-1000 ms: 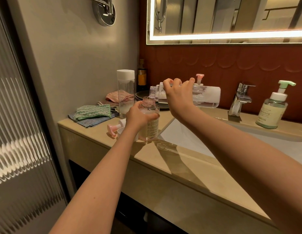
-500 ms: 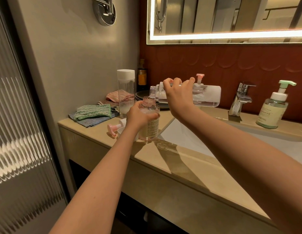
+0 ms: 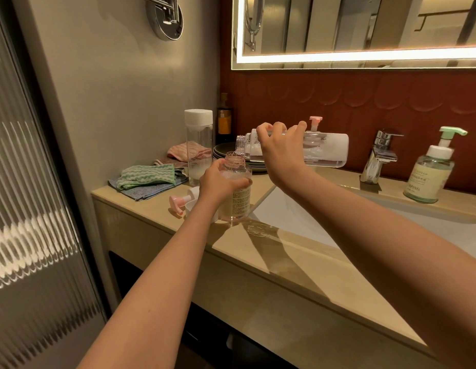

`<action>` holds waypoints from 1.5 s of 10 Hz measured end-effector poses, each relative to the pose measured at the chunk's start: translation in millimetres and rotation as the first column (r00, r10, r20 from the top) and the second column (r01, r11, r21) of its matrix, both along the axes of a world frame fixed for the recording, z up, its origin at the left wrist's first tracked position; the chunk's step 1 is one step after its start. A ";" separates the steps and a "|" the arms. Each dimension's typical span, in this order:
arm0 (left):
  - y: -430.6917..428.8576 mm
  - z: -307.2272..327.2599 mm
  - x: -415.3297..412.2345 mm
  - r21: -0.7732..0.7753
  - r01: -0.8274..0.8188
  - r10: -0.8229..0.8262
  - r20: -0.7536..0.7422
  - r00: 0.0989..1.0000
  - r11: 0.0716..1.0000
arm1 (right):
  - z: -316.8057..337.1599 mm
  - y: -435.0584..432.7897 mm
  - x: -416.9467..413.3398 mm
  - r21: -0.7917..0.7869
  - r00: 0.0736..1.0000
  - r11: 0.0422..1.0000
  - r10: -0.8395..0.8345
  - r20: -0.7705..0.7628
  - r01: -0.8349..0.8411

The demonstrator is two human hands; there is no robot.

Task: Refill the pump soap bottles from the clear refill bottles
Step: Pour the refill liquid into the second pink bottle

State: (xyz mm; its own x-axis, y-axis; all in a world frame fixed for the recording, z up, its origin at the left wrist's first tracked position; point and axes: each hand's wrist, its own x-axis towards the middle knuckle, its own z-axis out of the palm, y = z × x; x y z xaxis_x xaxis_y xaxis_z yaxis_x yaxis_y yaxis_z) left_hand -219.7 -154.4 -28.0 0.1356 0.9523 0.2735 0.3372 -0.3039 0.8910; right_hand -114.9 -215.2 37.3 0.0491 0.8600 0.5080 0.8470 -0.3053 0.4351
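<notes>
Beige surface (image 3: 298, 265) is carrying this: open pump bottle (image 3: 238, 201) standing inside the left fingers (image 3: 244, 182), pink pump head (image 3: 178, 203) lying just left of them. Folded cloths (image 3: 149, 179) and capped clear bottle (image 3: 199, 145) sitting further left, plates (image 3: 223, 153) stacking just behind. Green-pump bottle (image 3: 430, 174) standing well right of the right fingers (image 3: 281, 127).

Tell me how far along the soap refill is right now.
Done: the pink pump head lies off on the counter, so the soap bottle is open. In hand: the left hand grips that bottle while the right hand tips the clear refill bottle sideways over its neck. Left: refit the pump, then likely the green pump bottle by the tap, pump still on.
</notes>
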 end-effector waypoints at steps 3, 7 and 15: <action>2.1 -0.4 0.9 -0.001 -0.006 0.006 -0.010 1.000 1.000 | 0.6 -0.1 -0.6 -0.001 1.000 1.000 -0.008 0.009 0.008; 3.6 -1.8 0.7 0.000 -0.010 0.010 -0.017 1.000 1.000 | 0.4 -0.8 -0.5 -0.001 1.000 1.000 0.000 0.016 0.000; 6.1 -3.2 0.5 0.015 -0.018 0.018 -0.032 0.999 1.000 | 1.1 -2.6 -2.7 0.001 0.999 1.000 -0.012 0.030 0.012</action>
State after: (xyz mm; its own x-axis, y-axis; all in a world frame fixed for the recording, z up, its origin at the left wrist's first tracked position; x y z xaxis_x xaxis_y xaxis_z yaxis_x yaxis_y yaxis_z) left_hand -219.2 -148.2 -31.2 0.1274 0.9506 0.2830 0.3710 -0.3103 0.8753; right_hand -117.6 -217.9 38.4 0.0441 0.8590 0.5100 0.8302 -0.3155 0.4596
